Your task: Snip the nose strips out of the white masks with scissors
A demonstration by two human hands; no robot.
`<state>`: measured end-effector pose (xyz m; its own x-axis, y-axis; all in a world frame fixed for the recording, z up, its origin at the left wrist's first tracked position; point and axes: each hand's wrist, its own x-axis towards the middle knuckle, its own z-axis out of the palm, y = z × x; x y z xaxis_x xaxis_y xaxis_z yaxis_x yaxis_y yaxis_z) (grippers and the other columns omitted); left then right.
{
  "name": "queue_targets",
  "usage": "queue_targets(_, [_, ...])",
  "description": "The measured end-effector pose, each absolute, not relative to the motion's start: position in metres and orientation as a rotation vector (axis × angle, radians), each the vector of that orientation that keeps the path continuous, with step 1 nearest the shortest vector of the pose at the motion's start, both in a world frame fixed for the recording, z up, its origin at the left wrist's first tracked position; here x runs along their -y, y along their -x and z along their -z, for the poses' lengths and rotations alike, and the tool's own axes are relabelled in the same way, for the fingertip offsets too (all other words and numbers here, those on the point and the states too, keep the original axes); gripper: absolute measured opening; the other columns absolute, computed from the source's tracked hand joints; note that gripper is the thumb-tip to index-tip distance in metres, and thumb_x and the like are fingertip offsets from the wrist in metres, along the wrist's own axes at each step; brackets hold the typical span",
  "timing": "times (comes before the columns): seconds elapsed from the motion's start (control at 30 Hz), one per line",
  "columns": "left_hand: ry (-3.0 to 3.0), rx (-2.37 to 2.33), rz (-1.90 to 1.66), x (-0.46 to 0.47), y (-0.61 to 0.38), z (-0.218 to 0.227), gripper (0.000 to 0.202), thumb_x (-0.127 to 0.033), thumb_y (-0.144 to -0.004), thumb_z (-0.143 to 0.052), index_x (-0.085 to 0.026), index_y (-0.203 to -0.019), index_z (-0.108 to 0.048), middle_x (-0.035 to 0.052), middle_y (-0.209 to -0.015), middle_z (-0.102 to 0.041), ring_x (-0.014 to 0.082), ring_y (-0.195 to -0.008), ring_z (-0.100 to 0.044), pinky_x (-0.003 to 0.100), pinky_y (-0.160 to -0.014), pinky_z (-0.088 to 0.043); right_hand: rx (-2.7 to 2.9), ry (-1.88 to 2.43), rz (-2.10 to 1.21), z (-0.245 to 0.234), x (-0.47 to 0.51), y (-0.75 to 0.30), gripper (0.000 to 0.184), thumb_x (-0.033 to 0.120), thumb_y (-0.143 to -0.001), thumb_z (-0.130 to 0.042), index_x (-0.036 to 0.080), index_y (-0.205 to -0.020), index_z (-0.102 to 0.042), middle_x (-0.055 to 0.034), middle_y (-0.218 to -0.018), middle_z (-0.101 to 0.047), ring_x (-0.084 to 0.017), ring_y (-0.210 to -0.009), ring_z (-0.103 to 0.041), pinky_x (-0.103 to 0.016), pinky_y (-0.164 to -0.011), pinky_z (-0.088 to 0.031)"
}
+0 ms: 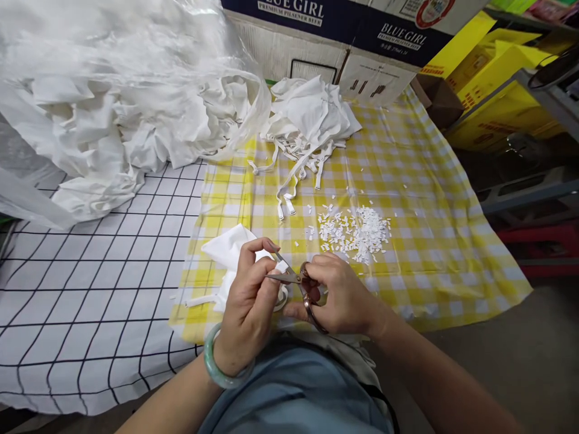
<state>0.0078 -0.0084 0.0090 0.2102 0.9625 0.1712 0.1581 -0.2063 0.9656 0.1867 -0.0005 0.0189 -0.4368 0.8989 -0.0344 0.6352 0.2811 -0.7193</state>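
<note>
My right hand [337, 295] grips a pair of scissors [294, 277] by the handles, with the blades parted and pointing left. Between the blades sits the end of a white strap, part of a white cloth piece [230, 247]. My left hand [251, 301], a green bangle on its wrist, pinches this cloth close to the blades. Some of the cloth hangs behind my left hand and is hidden by it. Beyond my right hand lies a heap of small white clippings [368, 232], with stray bits scattered around it.
A large clear plastic bag [136, 54] of white cloth pieces fills the back left. Next to it lies a pile of white cloth pieces with straps [312, 114]. Cardboard beer boxes [298, 42] stand behind. A yellow checked sheet [434, 241] covers the right side; yellow bags [506, 96] are beyond.
</note>
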Motion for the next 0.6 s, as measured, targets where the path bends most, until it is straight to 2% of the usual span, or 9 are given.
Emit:
queue_targets(0.23, [-1.549, -1.072, -1.108, 0.0115, -0.0075, -0.0048, 0.028, -0.023, -0.101, -0.038, -0.021, -0.082, -0.058, 0.0102, -0.103, -0.051, 0.0250, -0.116, -0.045, 0.041, -0.095, -0.044, 2.162, 1.385, -0.955, -0.0179, 0.0006, -0.1858, 0.038, 0.040, -0.072, -0.074, 0.019, -0.059, -0.045, 0.0045, -0.057, -0.049, -0.012, -0.058, -0.041, -0.028, -0.066, -0.031])
queue_targets(0.43, [-1.572, -1.050, -1.127, 0.0121, -0.0076, -0.0022, 0.025, -0.023, -0.101, -0.039, -0.022, -0.088, -0.060, 0.0098, -0.100, -0.052, 0.0262, -0.119, -0.043, 0.044, -0.098, -0.042, 2.135, 1.393, -0.955, -0.0167, 0.0011, -0.1858, 0.040, 0.042, -0.072, -0.074, 0.019, -0.057, -0.044, 0.0045, -0.056, -0.048, -0.011, -0.056, -0.040, -0.028, -0.065, -0.031])
queue_targets(0.6, [-1.584, -1.030, -1.134, 0.0116, -0.0089, -0.0016, 0.024, -0.018, -0.101, -0.039, -0.022, -0.091, -0.060, 0.0078, -0.095, -0.052, 0.0246, -0.120, -0.042, 0.042, -0.099, -0.041, 2.119, 1.376, -0.958, -0.0164, 0.0026, -0.1866, 0.043, 0.043, -0.073, -0.075, 0.019, -0.057, -0.043, 0.0049, -0.054, -0.047, -0.010, -0.055, -0.040, -0.027, -0.065, -0.031])
